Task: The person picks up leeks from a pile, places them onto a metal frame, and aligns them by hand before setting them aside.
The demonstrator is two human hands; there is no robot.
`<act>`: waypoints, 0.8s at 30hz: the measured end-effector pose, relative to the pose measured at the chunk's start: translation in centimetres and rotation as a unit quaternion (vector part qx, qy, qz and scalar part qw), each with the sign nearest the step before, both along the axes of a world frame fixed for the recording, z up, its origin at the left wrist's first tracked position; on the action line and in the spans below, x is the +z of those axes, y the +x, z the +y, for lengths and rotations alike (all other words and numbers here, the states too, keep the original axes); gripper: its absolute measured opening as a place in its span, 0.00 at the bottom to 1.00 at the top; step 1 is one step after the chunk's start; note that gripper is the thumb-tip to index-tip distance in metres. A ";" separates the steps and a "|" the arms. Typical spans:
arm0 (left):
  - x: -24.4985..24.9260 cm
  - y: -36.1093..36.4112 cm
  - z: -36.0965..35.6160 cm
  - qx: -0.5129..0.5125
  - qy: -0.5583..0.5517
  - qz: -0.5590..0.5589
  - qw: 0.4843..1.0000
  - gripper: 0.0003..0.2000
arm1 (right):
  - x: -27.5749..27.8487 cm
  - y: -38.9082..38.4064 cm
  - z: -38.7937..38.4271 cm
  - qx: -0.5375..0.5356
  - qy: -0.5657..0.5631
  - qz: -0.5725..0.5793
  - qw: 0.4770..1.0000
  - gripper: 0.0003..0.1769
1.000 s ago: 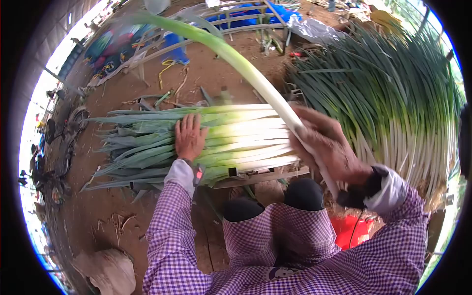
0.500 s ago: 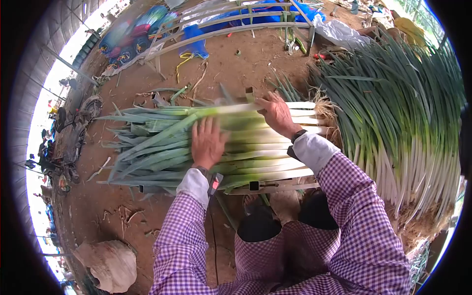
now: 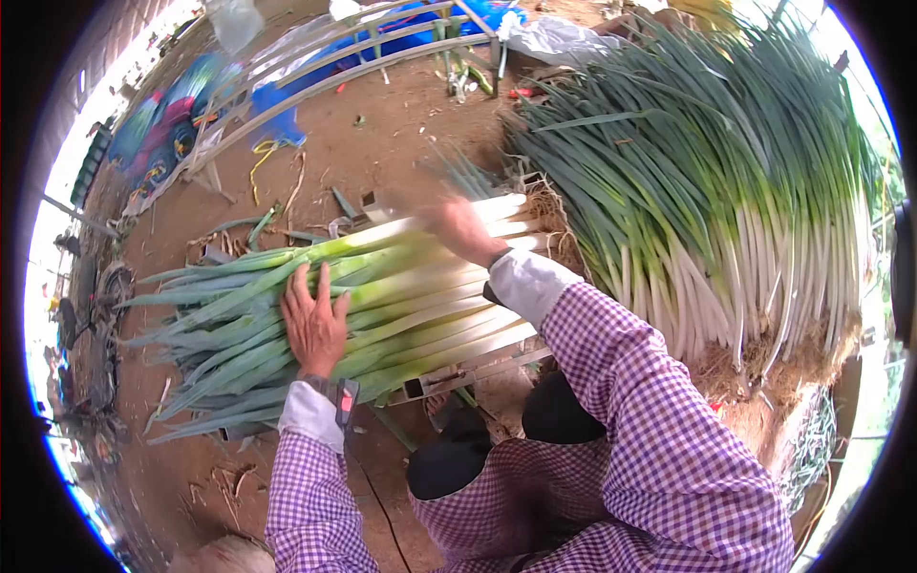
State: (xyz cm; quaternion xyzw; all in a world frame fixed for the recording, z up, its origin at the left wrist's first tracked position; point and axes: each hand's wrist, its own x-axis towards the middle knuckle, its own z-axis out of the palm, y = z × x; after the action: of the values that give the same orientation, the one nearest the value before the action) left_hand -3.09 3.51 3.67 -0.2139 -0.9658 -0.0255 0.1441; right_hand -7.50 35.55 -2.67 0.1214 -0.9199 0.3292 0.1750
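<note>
Long green onions (image 3: 435, 304) lie side by side across a low metal frame (image 3: 435, 384), with leaves to the left and white, rooted ends to the right. My left hand (image 3: 315, 327) rests on their green leaves, fingers spread. Over the far edge of the row, near the white stalks, is my right hand (image 3: 460, 232). Motion smears its fingers, so whether they grip a stalk does not show.
A large heap of green onions (image 3: 688, 172) stands to the right, roots toward me. Behind the row is a wooden rack (image 3: 363, 65) with blue sheeting (image 3: 277, 113). Netted bundles (image 3: 172, 124) lie at the far left. A cord runs down from my left wrist.
The view has swung to the right, so the onions appear lower and further left. My left hand now rests on the leaves with fingers apart. My right hand is more blurred than before.
</note>
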 end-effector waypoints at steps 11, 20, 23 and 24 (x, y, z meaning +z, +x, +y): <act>-0.2 0.0 0.2 0.007 -0.091 0.053 0.994 0.30 | -2.0 0.5 3.1 0.004 -0.054 0.105 0.993 0.13; -1.6 -1.3 -0.6 0.021 -0.141 0.018 0.990 0.27 | -3.1 -0.3 3.4 0.000 -0.095 0.048 0.994 0.10; -1.7 -1.5 -0.8 0.019 -0.157 0.024 0.987 0.26 | -4.2 -1.2 3.1 -0.059 -0.090 -0.027 0.994 0.15; -1.9 -1.5 -1.0 0.017 -0.161 0.034 0.986 0.26 | -3.0 -0.5 3.1 -0.057 -0.033 -0.001 0.998 0.15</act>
State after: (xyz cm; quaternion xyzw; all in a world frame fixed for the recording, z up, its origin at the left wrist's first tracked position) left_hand -4.60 2.47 1.82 -0.2183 -0.9553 0.1406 0.1413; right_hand -8.05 38.61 -5.69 0.0623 -0.9143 0.3488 0.1964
